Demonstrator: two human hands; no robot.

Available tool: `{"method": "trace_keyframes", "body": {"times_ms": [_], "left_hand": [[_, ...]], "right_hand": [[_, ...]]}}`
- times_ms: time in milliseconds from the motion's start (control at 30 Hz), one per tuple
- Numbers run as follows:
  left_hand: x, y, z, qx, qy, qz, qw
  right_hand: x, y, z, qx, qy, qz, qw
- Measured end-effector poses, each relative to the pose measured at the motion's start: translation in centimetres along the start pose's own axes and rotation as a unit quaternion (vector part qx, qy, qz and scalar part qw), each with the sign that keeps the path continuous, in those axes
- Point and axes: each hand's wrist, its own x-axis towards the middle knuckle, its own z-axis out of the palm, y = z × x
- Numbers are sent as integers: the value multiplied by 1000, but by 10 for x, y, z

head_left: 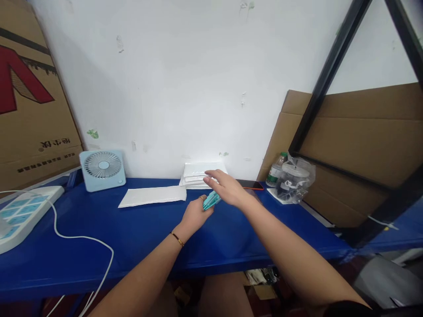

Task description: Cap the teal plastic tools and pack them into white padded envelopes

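Note:
My left hand (pixel 194 215) is closed round a small, flat teal item (pixel 211 200), held above the blue table; its exact kind I cannot make out. Just over it, my right hand (pixel 225 187) reaches across with the fingers stretched out. Part of the teal item disappears behind that hand, so whether the palm touches it is unclear. Behind my hands, against the wall, lies a stack of white padded envelopes (pixel 194 169). To the left of the stack, a single long white envelope (pixel 153 196) rests flat on the table.
A light-blue fan (pixel 103 169) and a white power strip (pixel 31 215) with a trailing cable (pixel 82 237) are at left. On the right are a phone (pixel 251 184), a bottle (pixel 275 172) and a plastic-wrapped cup (pixel 292 182). Cardboard (pixel 370 145) leans behind a black frame (pixel 325 81).

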Motion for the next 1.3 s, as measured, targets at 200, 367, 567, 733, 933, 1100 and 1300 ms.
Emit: {"method": "trace_keyframes", "body": {"times_ms": [200,367,567,733,933,1100,1300], "left_hand": [[-1,6,-12,209,-39,52,976],[-5,16,-26,363,-23,259,895],[-5,8,-28,355,-25,473,806],[-7,4,-32,361,-26,438,823],[-3,6,-32,363,-164,139,907],[0,2,-27,353,-130,125,918],[-9,-4,-25,377,-50,286,880]], "right_hand": [[-4,11,11,119,-124,63,983],[-16,44,34,467,-476,185,722],[-43,37,79,596,-520,255,556],[-45,27,76,480,-428,266,718],[-39,28,68,-161,-178,81,967],[-29,31,60,-174,-188,86,963],[-25,48,67,364,-490,214,763]]}}
